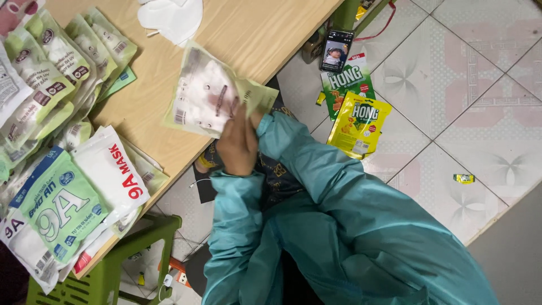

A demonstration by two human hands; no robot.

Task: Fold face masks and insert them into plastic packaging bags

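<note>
A pale green and clear mask packet with a white mask inside is held over the near edge of the wooden table. My left hand comes up in a teal sleeve and grips the packet's lower edge, back of the hand toward the camera. My right hand is almost wholly hidden behind the left hand and the packet. Only a sliver shows above its teal cuff, at the packet's lower right corner, and its grip cannot be seen.
Stacks of green and white mask packets cover the table's left side. Loose white masks lie at the top. On the tiled floor are a phone, a green bag, a yellow bag and a small candy. A green stool stands below.
</note>
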